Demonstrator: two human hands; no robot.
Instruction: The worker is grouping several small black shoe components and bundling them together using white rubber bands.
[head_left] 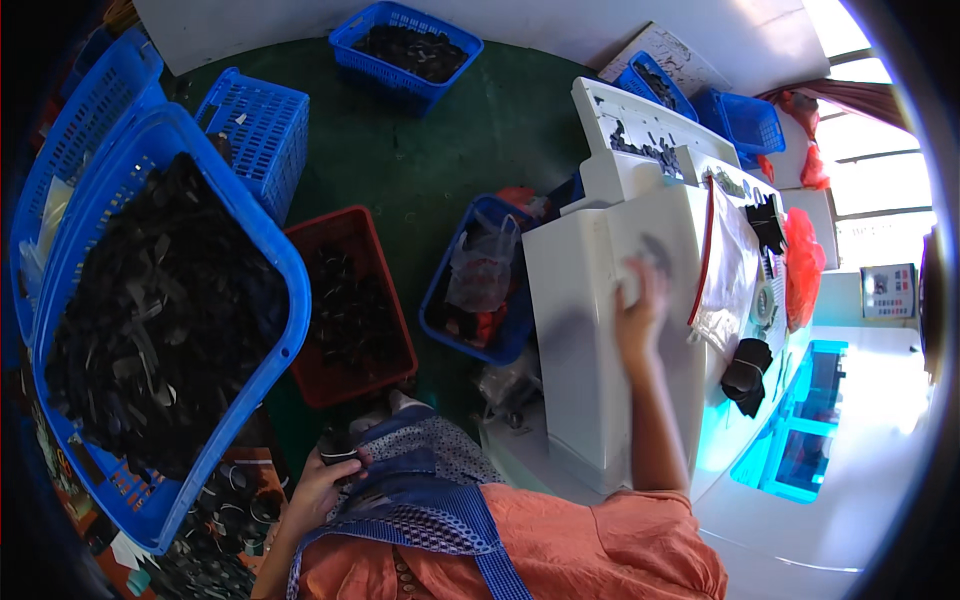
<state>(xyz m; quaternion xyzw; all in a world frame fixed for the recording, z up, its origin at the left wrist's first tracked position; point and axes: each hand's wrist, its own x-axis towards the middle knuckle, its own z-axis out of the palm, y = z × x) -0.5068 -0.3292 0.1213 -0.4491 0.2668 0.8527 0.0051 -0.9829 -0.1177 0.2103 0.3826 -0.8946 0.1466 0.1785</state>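
Note:
My left hand, low in front of my apron, is closed around a small bundle of black pieces. My right hand is raised over the white machine housing and slightly smeared by motion. Its thumb and fingers stand apart. Just beyond the fingertips is a blurred dark patch; whether it is a loose piece or a shadow I cannot tell. On my left, a large blue basket is heaped with dark flat strips.
A red-brown crate holding dark pieces stands on the green floor. Beside it is a blue basket with plastic bags. Another blue basket lies farther off. The machine's tray carries small dark pieces; black bundles sit at right.

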